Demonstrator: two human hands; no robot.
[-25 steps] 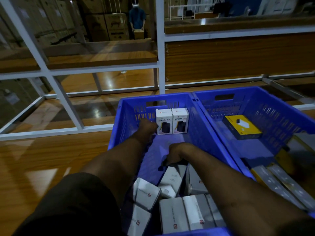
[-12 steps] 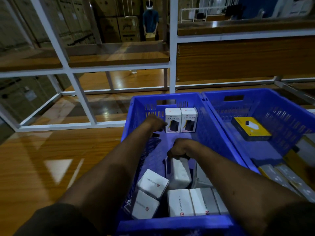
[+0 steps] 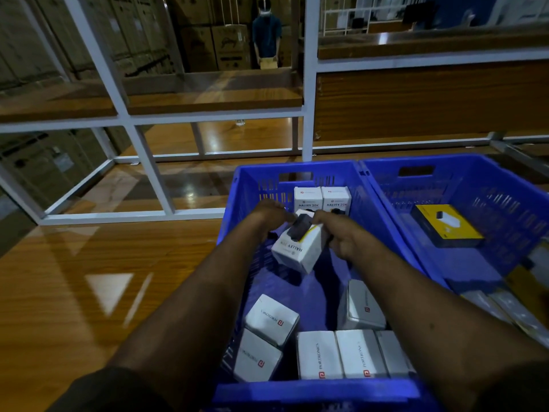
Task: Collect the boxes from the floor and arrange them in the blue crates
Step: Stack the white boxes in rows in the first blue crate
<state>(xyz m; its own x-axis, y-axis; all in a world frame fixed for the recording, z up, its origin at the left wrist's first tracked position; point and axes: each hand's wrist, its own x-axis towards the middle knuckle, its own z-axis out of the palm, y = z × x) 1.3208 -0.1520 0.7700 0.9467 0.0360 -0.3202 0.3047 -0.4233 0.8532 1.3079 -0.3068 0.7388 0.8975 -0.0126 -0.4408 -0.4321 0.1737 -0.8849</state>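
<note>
Both hands hold 1 white box (image 3: 297, 248) tilted above the middle of the left crate (image 3: 246, 185): the left hand (image 3: 271, 214) grips its far-left end, the right hand (image 3: 341, 233) its right side, fingers curled round it. 2 boxes (image 3: 322, 199) stand upright against the crate's far wall. 6 white boxes (image 3: 338, 353) lie along the near edge. The right crate (image 3: 475, 173) holds a yellow box (image 3: 445, 226).

I've got both arms stretched forward, left hand (image 3: 271, 214) and right hand (image 3: 341, 233) gripping one white box (image 3: 297, 249) from either side, tilted.
</note>
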